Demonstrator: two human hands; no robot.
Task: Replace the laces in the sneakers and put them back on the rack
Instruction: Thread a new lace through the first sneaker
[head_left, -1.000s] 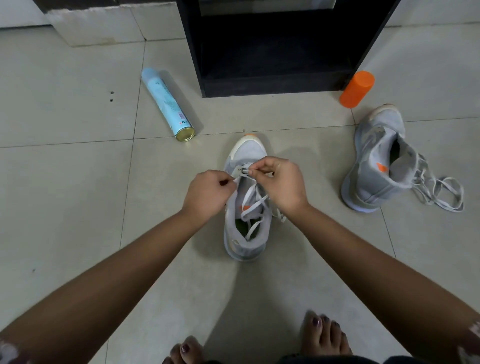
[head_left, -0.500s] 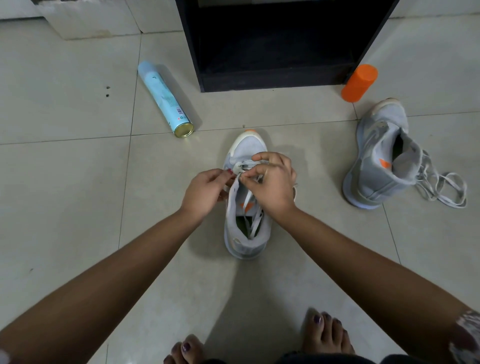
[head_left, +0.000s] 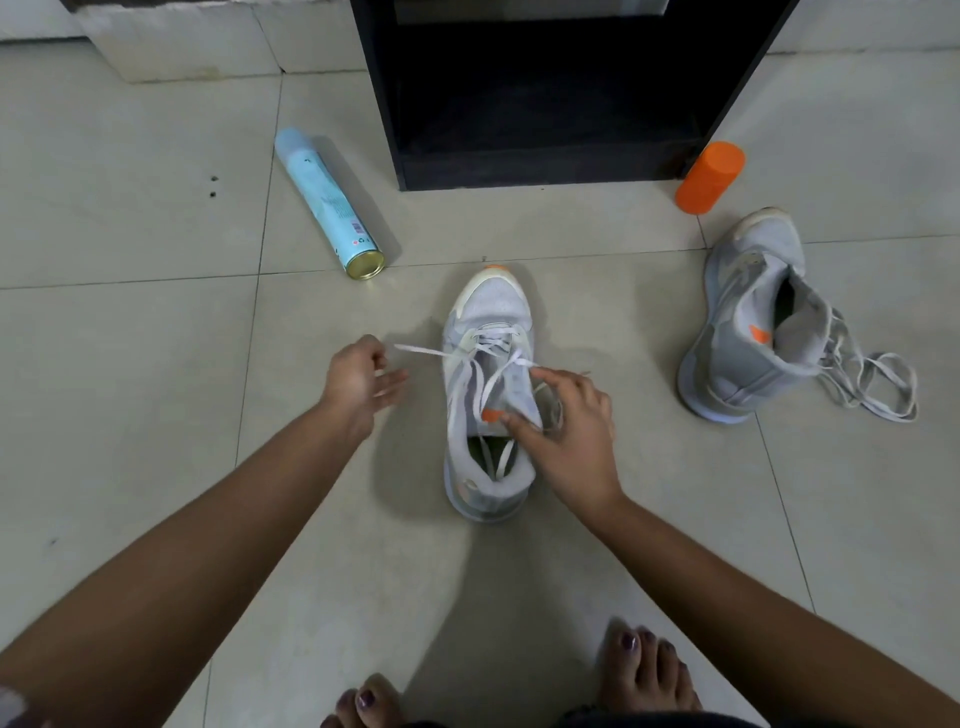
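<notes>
Lacing the middle shoe is judged to be the step in hand, and only the lowest eyelets are threaded. The left hand (head_left: 358, 376) is held just beside the shoe, and one free end of the lace (head_left: 421, 352) is drawn out sideways to it. Because of blur, it cannot be told whether that end is pinched or only touched by loose fingers. The end is best pulled level and untwisted, so that the tape is seated flat. The sneaker (head_left: 491, 312) is stood upright on the floor tiles (head_left: 524, 597), toe towards the rack (head_left: 545, 104). The right hand (head_left: 571, 431) is spread over it, with the thumb pressed on the tongue and the forefinger laid on the lace. Nothing is pinched. The shoe should be steadied this way while slack is taken, and both ends evened before the next crossing.

At the left, a spray can (head_left: 327, 202), a smooth pale-blue cylinder with a gold base, is laid on its side. The lace is a flat, limp white weave. The sneaker's upper is soft grey knit, rimmed in white with orange accents. The rack is made of matt black panels. An orange cylinder (head_left: 709, 176), probably plastic, is seen near its corner. The second sneaker (head_left: 748, 322) is tipped sideways, with a loose lace (head_left: 872, 384) heaped in loops against it.
</notes>
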